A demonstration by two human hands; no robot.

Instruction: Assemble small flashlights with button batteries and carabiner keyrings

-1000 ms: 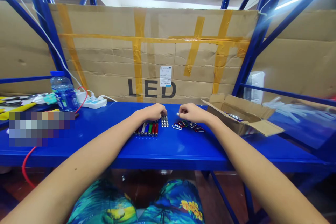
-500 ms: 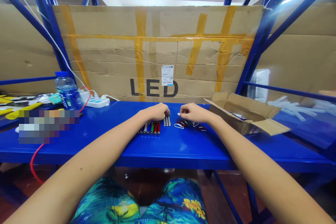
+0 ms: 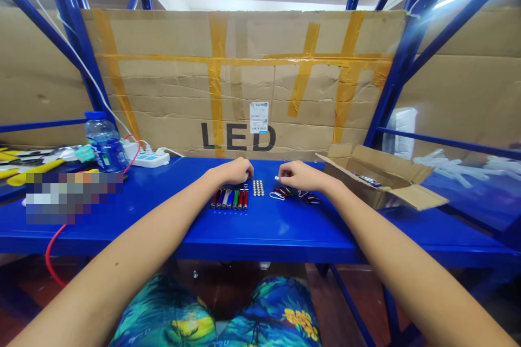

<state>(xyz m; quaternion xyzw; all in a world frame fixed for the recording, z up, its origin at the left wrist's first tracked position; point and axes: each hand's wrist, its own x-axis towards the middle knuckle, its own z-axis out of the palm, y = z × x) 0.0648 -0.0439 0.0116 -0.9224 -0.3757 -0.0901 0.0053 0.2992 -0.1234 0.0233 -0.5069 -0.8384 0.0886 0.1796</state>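
Silver discs sat in a block between coloured tubes and carabiners; left hand was curled, hold unclear, right hand pinched a white bit, open carton stood alongside.

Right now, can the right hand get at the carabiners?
Likely yes: the right hand is just beyond the carabiners on the blue table, with no visible barrier between. Something small and white at its fingers might hinder a pinch.
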